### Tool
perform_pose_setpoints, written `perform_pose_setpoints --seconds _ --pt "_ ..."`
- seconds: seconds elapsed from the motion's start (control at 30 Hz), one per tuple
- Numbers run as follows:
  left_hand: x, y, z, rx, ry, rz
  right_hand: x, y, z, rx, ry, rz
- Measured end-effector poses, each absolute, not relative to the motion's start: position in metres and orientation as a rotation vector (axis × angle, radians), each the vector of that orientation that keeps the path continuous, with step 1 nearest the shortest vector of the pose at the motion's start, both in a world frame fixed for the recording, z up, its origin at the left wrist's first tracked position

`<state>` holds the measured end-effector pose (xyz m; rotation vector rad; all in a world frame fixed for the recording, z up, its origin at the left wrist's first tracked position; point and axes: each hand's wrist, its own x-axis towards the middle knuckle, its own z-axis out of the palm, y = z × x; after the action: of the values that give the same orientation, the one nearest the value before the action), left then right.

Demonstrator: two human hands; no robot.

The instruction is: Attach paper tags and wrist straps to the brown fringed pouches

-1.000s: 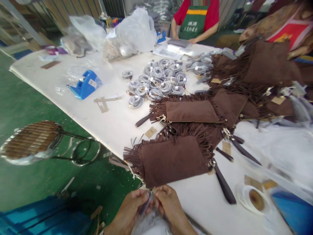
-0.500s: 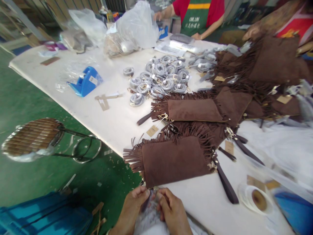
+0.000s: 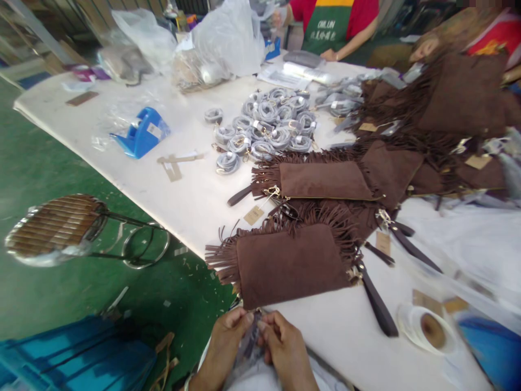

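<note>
At the table's near edge, my left hand (image 3: 228, 343) and my right hand (image 3: 285, 347) come close together, fingertips pinched. Between them is a narrow dark strip in clear plastic (image 3: 249, 343), with a bit of metal at its top; its exact kind is hard to make out. Just beyond my fingertips lies a brown fringed bag (image 3: 288, 266), flat, its dark wrist strap (image 3: 378, 304) hanging to the right. Behind it rests another brown fringed bag (image 3: 325, 180) with a tan tag (image 3: 254, 215) on a string.
Coiled grey straps (image 3: 268, 127) cover the table's middle, near a blue tape dispenser (image 3: 142, 133). More brown bags (image 3: 459, 98) are heaped at right, above a tape roll (image 3: 429, 330). A stool (image 3: 57, 225) and blue crate (image 3: 77, 353) stand left. Two people work across the table.
My hands stay pinched at nearly the same spot, with the fingers and the strip shifted slightly. Across the table, a co-worker's raised hand has moved a little to the right.
</note>
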<state>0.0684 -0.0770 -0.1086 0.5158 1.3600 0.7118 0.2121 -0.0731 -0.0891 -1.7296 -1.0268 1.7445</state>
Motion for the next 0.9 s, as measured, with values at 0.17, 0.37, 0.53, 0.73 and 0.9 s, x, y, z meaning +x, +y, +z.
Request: perform_pose_setpoints --seconds 0.17,0.37,0.53,0.73,0.9 --pt "0.074 -0.081 -0.106 0.304 1.166 0.852 0.213 -0.071 -0.086 -1.73 -1.035 1.726" --pt "0.076 -0.08 -0.107 0.23 1.13 0.936 0.213 -0.066 -0.079 -1.789 -1.194 1.622" --pt "0.079 -0.077 -0.1 0.193 1.097 0.975 0.213 -0.064 -0.072 -1.838 -1.396 1.41" --pt "0.081 -0.072 -0.096 -0.036 0.991 0.971 0.209 -0.063 -0.073 -1.75 -1.437 1.442" --pt "0.077 -0.069 -0.099 -0.036 0.915 0.971 0.211 -0.062 -0.077 -1.752 -1.446 1.435"
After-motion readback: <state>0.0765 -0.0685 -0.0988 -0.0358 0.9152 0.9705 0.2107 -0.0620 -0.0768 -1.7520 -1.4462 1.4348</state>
